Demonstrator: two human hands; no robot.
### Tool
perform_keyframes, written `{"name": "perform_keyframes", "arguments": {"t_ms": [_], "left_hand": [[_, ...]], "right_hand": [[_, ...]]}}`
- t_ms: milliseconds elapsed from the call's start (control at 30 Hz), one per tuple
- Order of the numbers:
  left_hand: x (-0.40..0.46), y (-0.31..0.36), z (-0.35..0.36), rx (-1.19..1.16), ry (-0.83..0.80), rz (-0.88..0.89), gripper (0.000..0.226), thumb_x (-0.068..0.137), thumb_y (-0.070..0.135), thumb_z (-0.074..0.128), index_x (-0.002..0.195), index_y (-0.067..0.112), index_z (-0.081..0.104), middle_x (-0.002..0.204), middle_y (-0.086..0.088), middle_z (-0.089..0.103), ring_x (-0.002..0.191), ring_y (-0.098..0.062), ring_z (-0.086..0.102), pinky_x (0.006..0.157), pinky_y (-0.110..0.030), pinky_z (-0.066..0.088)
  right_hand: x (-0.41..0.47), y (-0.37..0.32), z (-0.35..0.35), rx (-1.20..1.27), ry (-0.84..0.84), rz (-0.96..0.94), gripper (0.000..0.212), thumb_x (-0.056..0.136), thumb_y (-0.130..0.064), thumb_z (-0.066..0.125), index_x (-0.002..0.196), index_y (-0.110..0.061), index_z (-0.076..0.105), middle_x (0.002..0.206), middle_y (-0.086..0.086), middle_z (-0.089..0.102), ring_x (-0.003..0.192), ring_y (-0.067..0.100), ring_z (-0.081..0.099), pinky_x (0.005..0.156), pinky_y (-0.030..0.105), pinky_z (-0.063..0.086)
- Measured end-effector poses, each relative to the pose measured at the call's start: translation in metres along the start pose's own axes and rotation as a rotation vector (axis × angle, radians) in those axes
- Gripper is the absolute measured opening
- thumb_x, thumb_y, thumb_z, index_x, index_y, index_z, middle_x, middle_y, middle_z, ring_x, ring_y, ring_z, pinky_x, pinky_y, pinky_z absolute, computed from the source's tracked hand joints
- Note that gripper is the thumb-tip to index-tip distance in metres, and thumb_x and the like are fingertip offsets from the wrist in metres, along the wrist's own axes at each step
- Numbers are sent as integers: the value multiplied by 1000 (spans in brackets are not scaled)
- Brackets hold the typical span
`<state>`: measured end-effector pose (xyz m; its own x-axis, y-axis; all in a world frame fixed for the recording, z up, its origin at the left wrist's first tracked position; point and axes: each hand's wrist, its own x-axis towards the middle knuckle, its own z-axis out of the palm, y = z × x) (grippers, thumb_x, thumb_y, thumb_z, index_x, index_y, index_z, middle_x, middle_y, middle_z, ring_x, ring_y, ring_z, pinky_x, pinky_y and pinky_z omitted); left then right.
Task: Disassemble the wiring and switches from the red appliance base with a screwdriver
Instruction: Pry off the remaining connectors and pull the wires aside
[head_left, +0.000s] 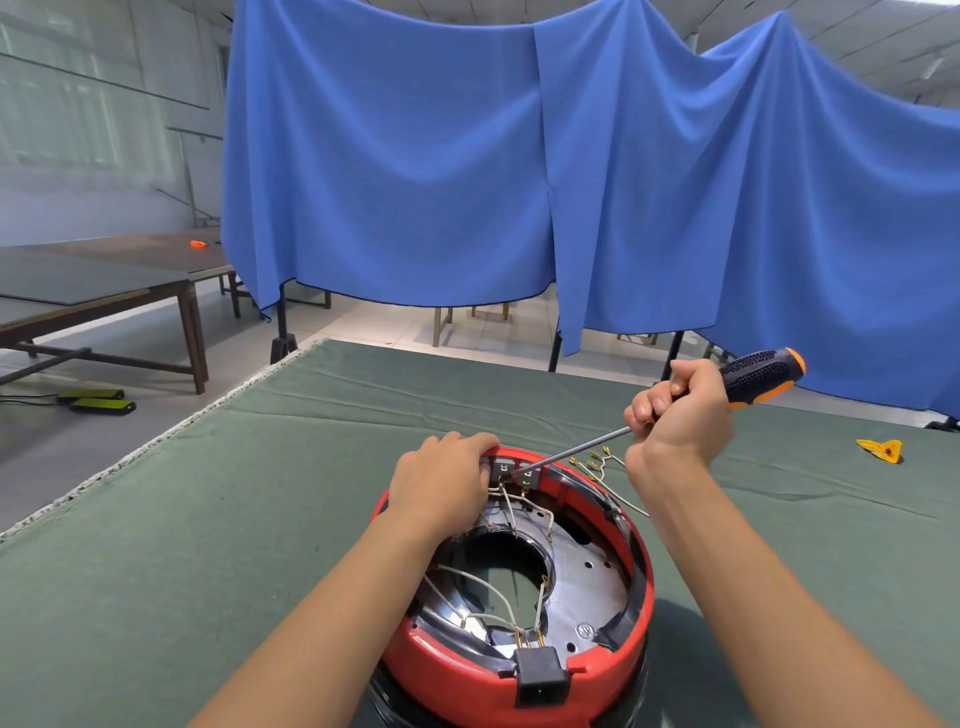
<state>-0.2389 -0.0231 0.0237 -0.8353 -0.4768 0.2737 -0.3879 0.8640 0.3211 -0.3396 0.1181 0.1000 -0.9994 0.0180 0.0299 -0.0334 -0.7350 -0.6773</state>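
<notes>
The round red appliance base (639, 618) lies upside down on the green cloth, close to me. White wires (483, 582) run inside it to grey switches (506, 467) at its far rim and to a black socket (540, 675) at the near rim. My left hand (441, 483) grips the far rim beside the switches. My right hand (680, 410) grips a screwdriver (758, 376) with a black and orange handle. Its metal shaft (571, 452) slants down to the left, and the tip is at the switches.
Loose wires with brass terminals (597, 462) lie on the green table cloth (260, 493) just right of the base. A yellow scrap (880, 449) sits far right. A blue curtain (519, 156) hangs behind the table. Wooden tables (104, 280) stand to the left.
</notes>
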Motion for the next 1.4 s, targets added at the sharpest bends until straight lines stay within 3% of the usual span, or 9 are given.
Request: {"name": "perform_keyframes", "arguments": {"t_ms": [467,567,667,833,967,1167,1267,1400], "left_hand": [[-1,2,-2,14,-12,-4,37,97,30,37,132,39,43,128,1,54,118,-24,47,85,-37,38],[-1,2,-2,16,-13,-5,37,97,30,37,132,39,43,128,1,54,117,-24,47,84,-36,38],[-2,2,-3,15,-9,-6,37,97,30,37,131,39,44,127,1,55,117,-24,48,84,-36,38],[-2,2,-3,15,-8,-4,37,96,29,37,131,39,44,127,0,55,117,-24,48,84,-37,38],[-2,2,-2,13,-1,-7,37,96,28,38,131,39,45,126,0,55,116,-25,48,83,-36,38],[-1,4,-1,8,1,-21,37,96,28,39,130,39,45,126,0,55,115,-25,49,82,-36,37],[0,4,-1,11,5,-18,36,96,28,39,130,39,46,126,-1,55,115,-25,49,82,-36,37],[0,4,-1,16,12,-11,36,96,28,39,130,39,45,126,-1,55,115,-25,49,82,-36,37]], "right_hand": [[-15,3,-5,42,-80,-139,36,73,-9,54,47,-17,29,38,-1,27,32,17,27,40,19,21],[-23,4,-5,-46,-205,-275,33,68,-13,54,41,-20,37,36,0,33,32,19,33,40,20,29],[-31,7,-6,-174,-316,-467,35,75,-12,54,43,-24,46,36,-2,46,36,19,44,44,19,37],[-32,9,-12,-271,-359,-587,34,79,-12,55,47,-25,58,40,-3,54,40,14,50,51,19,41],[-29,8,-11,-290,-360,-562,29,77,-8,52,51,-19,45,38,-6,46,38,17,47,46,17,36],[-11,4,9,-388,-249,-475,35,69,-15,48,38,-22,34,31,-6,36,32,15,36,38,16,29],[-3,7,18,-402,-220,-474,35,72,-11,49,46,-22,30,32,-9,31,31,14,34,36,14,26],[8,11,29,-462,-191,-442,30,73,-13,49,55,-18,26,46,3,29,34,17,32,36,14,24]]}}
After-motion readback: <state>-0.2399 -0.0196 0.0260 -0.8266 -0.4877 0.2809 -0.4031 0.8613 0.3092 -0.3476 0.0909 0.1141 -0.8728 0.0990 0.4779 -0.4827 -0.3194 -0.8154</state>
